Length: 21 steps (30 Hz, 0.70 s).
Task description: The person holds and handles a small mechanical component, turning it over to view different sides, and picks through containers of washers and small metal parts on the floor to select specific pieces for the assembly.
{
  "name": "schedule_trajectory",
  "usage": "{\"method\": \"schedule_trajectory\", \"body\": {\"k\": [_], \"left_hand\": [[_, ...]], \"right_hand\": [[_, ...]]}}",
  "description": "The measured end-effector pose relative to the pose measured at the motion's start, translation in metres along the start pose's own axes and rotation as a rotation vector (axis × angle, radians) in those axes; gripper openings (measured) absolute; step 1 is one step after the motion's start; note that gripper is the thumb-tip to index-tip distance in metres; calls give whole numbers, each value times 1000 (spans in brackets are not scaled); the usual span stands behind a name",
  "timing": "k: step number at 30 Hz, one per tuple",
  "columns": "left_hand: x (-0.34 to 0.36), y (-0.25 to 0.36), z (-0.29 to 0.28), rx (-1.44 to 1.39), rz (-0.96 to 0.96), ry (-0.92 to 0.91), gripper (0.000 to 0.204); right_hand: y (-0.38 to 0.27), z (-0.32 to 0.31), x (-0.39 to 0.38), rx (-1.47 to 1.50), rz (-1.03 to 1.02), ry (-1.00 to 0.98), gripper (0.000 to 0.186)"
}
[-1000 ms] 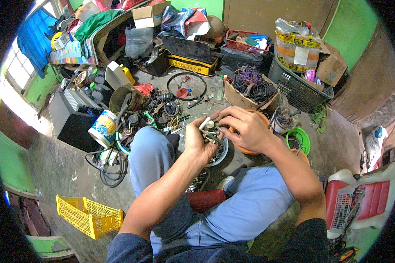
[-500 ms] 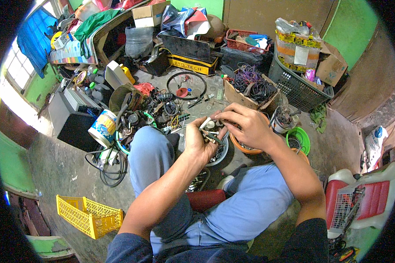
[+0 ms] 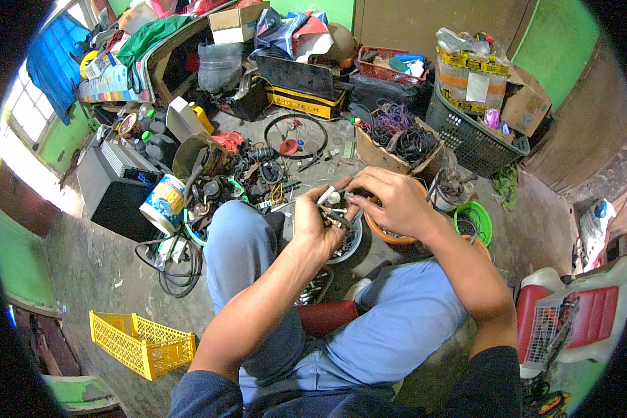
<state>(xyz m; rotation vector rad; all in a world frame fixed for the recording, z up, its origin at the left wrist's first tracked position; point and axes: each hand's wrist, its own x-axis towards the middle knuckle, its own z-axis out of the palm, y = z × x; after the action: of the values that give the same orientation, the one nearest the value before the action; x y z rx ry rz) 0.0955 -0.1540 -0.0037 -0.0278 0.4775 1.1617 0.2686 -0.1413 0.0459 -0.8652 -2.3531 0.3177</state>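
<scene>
My left hand (image 3: pixel 313 226) is cupped palm up above a pale bowl (image 3: pixel 356 247), its fingers curled round a handful of small parts. Among these parts are a short white tube (image 3: pixel 325 196) and a dark green piece (image 3: pixel 338 221); the others are too small to name. Reaching in from the right, my right hand (image 3: pixel 396 198) has its thumb and fingers pinched together over the left palm. What lies between those fingertips cannot be made out. Small grey pieces fill the pale bowl, partly hidden by my left hand.
Right of the pale bowl are an orange bowl (image 3: pixel 390 238) and a green basin (image 3: pixel 482 224). A cardboard box of cables (image 3: pixel 377 155) stands ahead. Left of my knee lie loose parts and a tipped white bucket (image 3: pixel 161 204). A yellow crate (image 3: pixel 143 346) is at the lower left.
My right hand has shifted slightly, its fingers drawing together over the left palm. The left hand and the parts in it have stayed nearly still.
</scene>
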Motion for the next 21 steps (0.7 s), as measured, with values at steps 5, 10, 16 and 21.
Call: {"method": "schedule_trajectory", "body": {"k": [5, 10, 16, 21], "left_hand": [[-5, -2, 10, -9, 9, 40, 44], [-4, -2, 9, -119, -59, -102, 41], [-1, -10, 14, -96, -43, -56, 44], [7, -27, 24, -128, -56, -93, 43]], "right_hand": [[1, 1, -1, 80, 19, 104, 16], [7, -2, 2, 108, -36, 269, 10], [13, -18, -6, 308, 223, 398, 26], [29, -39, -19, 568, 370, 637, 28]]}}
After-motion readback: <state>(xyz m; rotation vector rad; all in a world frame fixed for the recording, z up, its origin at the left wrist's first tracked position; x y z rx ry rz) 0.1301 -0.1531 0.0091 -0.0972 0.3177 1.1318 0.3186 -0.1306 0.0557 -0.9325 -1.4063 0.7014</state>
